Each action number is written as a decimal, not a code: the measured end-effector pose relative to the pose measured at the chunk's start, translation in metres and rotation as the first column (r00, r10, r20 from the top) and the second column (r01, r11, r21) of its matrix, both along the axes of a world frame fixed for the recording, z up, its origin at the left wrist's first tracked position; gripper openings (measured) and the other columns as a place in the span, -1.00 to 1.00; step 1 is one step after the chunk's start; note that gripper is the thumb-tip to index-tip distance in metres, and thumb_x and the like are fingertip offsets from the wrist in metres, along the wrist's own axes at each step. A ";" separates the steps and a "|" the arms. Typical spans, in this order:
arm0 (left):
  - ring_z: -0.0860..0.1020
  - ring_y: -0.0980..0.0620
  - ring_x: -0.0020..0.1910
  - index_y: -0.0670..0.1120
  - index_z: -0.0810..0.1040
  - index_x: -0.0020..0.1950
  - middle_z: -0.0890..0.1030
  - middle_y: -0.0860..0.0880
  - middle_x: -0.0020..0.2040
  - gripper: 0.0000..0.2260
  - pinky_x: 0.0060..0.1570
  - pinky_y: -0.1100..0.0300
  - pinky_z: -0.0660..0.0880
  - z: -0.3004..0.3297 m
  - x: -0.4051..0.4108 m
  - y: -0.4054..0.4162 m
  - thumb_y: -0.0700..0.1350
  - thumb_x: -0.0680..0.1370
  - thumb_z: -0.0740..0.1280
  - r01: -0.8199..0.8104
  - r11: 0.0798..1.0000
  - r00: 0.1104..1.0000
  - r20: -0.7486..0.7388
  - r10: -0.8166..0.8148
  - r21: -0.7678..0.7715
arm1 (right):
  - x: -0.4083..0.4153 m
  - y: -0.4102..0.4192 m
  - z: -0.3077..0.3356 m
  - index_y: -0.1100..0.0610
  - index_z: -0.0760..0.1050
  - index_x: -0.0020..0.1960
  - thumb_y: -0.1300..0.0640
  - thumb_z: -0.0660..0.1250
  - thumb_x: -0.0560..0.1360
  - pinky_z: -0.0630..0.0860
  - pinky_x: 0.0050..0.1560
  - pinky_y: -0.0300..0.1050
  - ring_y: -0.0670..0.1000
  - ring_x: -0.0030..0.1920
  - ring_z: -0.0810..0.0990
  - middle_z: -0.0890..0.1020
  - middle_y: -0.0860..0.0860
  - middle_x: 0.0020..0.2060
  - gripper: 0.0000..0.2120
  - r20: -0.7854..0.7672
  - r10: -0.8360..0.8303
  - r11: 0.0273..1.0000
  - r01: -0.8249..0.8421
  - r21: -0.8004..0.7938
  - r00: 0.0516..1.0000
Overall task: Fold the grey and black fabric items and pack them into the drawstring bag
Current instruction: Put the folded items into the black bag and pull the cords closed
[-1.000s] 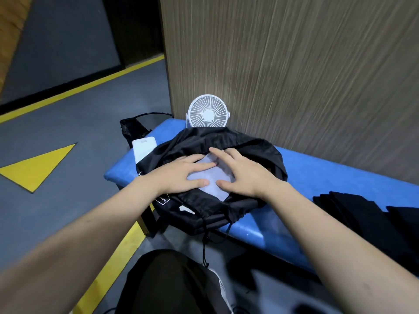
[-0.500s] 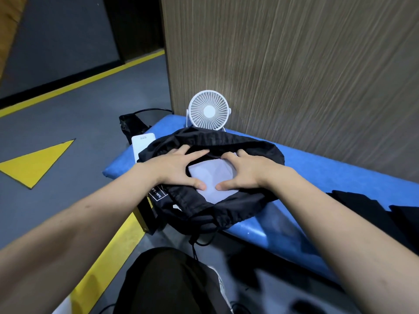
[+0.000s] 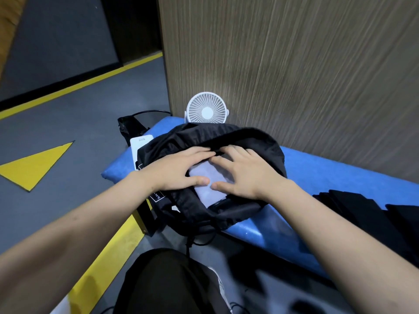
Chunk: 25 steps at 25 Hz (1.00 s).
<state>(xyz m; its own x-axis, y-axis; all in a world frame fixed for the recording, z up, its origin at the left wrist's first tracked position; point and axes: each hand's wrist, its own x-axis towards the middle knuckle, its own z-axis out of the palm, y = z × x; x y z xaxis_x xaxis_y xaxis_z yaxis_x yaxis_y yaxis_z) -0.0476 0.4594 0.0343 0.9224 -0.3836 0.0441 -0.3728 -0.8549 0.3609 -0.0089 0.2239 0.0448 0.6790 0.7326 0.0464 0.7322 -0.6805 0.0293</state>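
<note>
A black drawstring bag (image 3: 254, 141) lies on the left end of the blue bench (image 3: 335, 177), its mouth open toward me. Inside the mouth sits a folded light grey fabric item (image 3: 212, 185). My left hand (image 3: 179, 169) and my right hand (image 3: 244, 173) both lie flat on the grey item with fingers straight, fingertips reaching under the bag's upper flap. Folded black fabric (image 3: 371, 214) rests on the bench at the right, beyond my right forearm.
A small white fan (image 3: 206, 108) stands behind the bag against the wood-grain wall. A white flat device (image 3: 140, 143) lies at the bench's left end beside a black pouch (image 3: 131, 128). My dark-trousered knee (image 3: 167, 282) is below the bench edge.
Both hands slid further into the bag's mouth over the grey item; their fingertips now meet under the upper flap, and less grey fabric shows.
</note>
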 end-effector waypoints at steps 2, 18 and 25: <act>0.12 0.26 0.53 0.18 0.00 0.62 0.05 0.27 0.59 -0.26 0.39 0.34 0.14 -0.004 -0.006 -0.005 0.34 0.54 0.23 0.015 0.999 1.000 -0.026 -0.014 0.032 | -0.004 -0.003 -0.009 -0.11 0.21 0.58 -0.47 -0.10 0.46 0.12 0.52 0.11 0.15 0.56 0.17 0.27 0.05 0.55 -0.20 0.011 0.036 0.999 -0.037 0.021 0.999; 0.47 0.15 0.31 0.17 0.47 0.38 0.37 0.25 0.42 -0.48 0.16 0.10 0.50 0.010 -0.035 -0.040 0.36 0.52 0.10 -0.027 0.988 0.987 0.163 0.001 0.153 | -0.035 -0.033 0.004 0.01 0.47 0.40 -0.28 0.07 0.51 0.46 0.22 0.08 0.12 0.28 0.53 0.57 0.04 0.26 -0.40 0.123 0.065 0.991 -0.079 0.106 0.990; 0.49 0.15 0.24 0.13 0.50 0.34 0.50 0.23 0.28 -0.60 0.14 0.19 0.46 0.039 -0.070 -0.114 0.26 0.59 0.17 0.095 0.985 0.910 0.388 -0.144 0.142 | -0.086 -0.126 0.034 0.05 0.49 0.38 -0.23 0.16 0.54 0.45 0.19 0.03 0.09 0.20 0.55 0.59 0.01 0.18 -0.46 0.250 -0.027 0.991 -0.006 0.131 0.968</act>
